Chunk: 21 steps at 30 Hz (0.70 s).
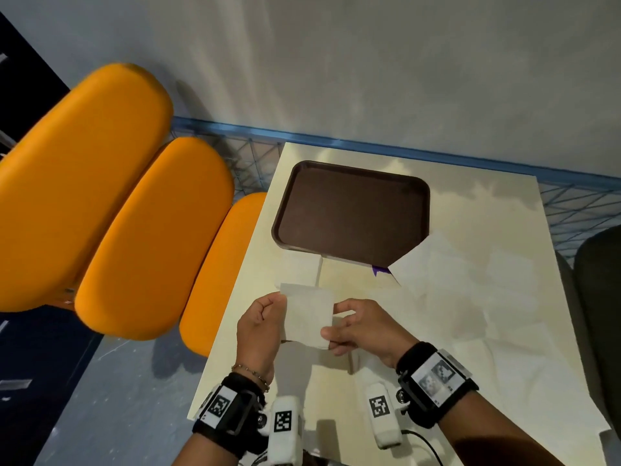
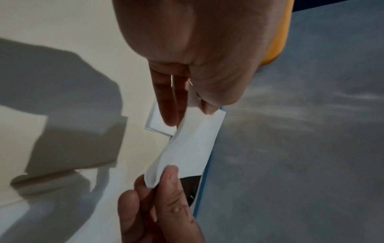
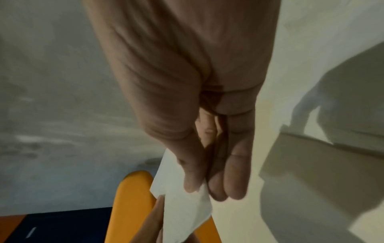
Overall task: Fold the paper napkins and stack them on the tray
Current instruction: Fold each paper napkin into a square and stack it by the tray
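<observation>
A small folded white napkin (image 1: 307, 316) is held above the table between both hands. My left hand (image 1: 260, 319) pinches its left edge; the napkin (image 2: 195, 143) runs from that thumb to the other hand's thumb. My right hand (image 1: 356, 326) pinches the right edge, thumb on top of the napkin (image 3: 185, 212), fingers beneath. The dark brown tray (image 1: 353, 211) lies bare at the back of the table. More unfolded white napkins (image 1: 477, 290) lie spread on the right, one corner overlapping the tray's near right corner.
The cream table (image 1: 255, 264) stands against a grey wall. Three orange chair backs (image 1: 111, 203) line its left side. A dark chair (image 1: 601, 280) sits at the right edge. A purple tape scrap (image 1: 381, 270) lies by the tray's front rim.
</observation>
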Tool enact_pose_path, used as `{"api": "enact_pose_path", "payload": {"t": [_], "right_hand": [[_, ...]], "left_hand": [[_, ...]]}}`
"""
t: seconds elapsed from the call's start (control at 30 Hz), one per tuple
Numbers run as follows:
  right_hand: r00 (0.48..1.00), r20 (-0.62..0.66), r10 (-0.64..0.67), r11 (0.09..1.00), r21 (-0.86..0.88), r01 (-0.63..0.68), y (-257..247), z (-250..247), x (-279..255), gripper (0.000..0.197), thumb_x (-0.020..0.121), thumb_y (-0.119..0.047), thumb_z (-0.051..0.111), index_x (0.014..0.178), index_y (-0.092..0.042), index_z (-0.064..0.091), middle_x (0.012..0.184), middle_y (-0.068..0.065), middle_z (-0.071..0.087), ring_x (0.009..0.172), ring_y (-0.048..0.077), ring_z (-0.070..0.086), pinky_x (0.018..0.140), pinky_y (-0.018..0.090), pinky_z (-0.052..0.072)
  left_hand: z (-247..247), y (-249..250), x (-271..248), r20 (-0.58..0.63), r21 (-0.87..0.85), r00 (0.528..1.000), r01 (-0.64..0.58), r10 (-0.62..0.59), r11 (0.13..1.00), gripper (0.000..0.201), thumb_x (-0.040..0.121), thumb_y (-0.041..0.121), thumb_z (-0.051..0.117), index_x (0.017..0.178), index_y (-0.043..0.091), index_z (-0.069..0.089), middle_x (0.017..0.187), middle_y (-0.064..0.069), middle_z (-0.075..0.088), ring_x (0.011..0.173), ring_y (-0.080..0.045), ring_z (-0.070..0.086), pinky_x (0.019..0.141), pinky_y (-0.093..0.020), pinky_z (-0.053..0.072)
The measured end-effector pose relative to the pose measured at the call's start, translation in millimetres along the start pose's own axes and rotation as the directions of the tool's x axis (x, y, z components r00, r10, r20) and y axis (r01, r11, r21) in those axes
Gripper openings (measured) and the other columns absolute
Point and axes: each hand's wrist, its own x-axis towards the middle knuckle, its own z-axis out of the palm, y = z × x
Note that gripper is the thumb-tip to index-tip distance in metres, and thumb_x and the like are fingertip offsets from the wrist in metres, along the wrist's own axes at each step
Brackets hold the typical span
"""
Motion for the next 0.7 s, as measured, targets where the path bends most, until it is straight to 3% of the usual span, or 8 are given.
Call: {"api": "enact_pose_path", "payload": {"t": [0.1,0.17,0.27,0.33,0.4,0.57,0.7], "right_hand": [[0.998,0.039,0.047,0.997,-0.061,-0.044,-2.1,3.4,31.5,0.031,0.088,-0.005,0.085,0.115,-0.002,0.070,0.092,0.021,0.079,0.080,0.026,0.077,0.081,0.038,0.065],[0.998,0.032,0.047,0.993,-0.112,-0.044,-6.0,4.8,54.4,0.024,0.091,-0.007,0.081,0.113,-0.003,0.071,0.093,0.022,0.079,0.079,0.023,0.075,0.080,0.035,0.064],[0.999,-0.009,0.039,0.977,-0.210,-0.041,-12.7,7.9,88.6,0.007,0.095,-0.010,0.074,0.099,-0.010,0.068,0.087,0.020,0.077,0.071,0.018,0.069,0.072,0.032,0.061],[0.997,-0.065,0.036,0.966,-0.252,-0.051,-13.2,9.9,110.6,0.012,0.096,-0.009,0.069,0.090,-0.016,0.061,0.075,0.011,0.070,0.058,0.015,0.062,0.063,0.030,0.054],[0.991,-0.122,0.050,0.957,-0.277,-0.082,-12.4,11.9,129.7,0.013,0.097,-0.009,0.066,0.091,-0.018,0.059,0.073,0.008,0.066,0.054,0.014,0.057,0.058,0.028,0.050],[0.972,-0.227,0.067,0.948,-0.290,-0.133,0.0,13.3,162.7,0.017,0.097,-0.014,0.067,0.088,-0.024,0.057,0.086,0.010,0.067,0.069,0.024,0.059,0.063,0.034,0.048],[0.952,-0.296,0.081,0.944,-0.285,-0.169,16.8,11.7,174.7,0.019,0.083,-0.031,0.073,0.093,-0.032,0.056,0.100,0.006,0.071,0.088,0.031,0.065,0.078,0.046,0.055]], "left_hand": [[-0.3,-1.2,29.2,-0.033,0.055,0.999,-0.005,0.007,0.998,0.011,0.100,0.029,0.066,0.107,0.025,0.074,0.099,-0.001,0.075,0.086,-0.017,0.066,0.055,-0.022,0.055],[0.5,-1.6,51.6,-0.037,0.095,0.999,-0.021,0.024,0.995,0.010,0.100,0.028,0.065,0.107,0.027,0.073,0.096,0.004,0.072,0.081,-0.011,0.063,0.055,-0.020,0.051],[1.7,-1.2,88.7,-0.024,0.132,0.999,-0.019,0.022,0.991,0.014,0.098,0.028,0.068,0.112,0.024,0.071,0.091,0.007,0.071,0.073,-0.009,0.060,0.062,-0.025,0.053],[3.0,-3.6,113.6,0.004,0.168,1.000,-0.005,0.004,0.986,0.025,0.093,0.029,0.075,0.117,0.023,0.069,0.079,0.008,0.071,0.066,-0.013,0.061,0.064,-0.034,0.057],[5.5,-7.8,135.2,0.029,0.233,1.000,-0.011,0.004,0.972,0.032,0.090,0.023,0.079,0.119,0.023,0.067,0.078,0.008,0.073,0.067,-0.013,0.066,0.067,-0.037,0.061],[12.4,-20.2,170.1,0.069,0.454,0.995,-0.096,0.073,0.886,0.035,0.084,0.021,0.082,0.114,0.031,0.067,0.092,0.011,0.077,0.085,-0.012,0.074,0.079,-0.041,0.065],[19.4,-24.3,180.1,0.112,0.563,0.983,-0.182,0.144,0.806,0.035,0.087,0.024,0.082,0.116,0.029,0.065,0.096,0.009,0.071,0.082,-0.008,0.064,0.073,-0.022,0.053]]}}
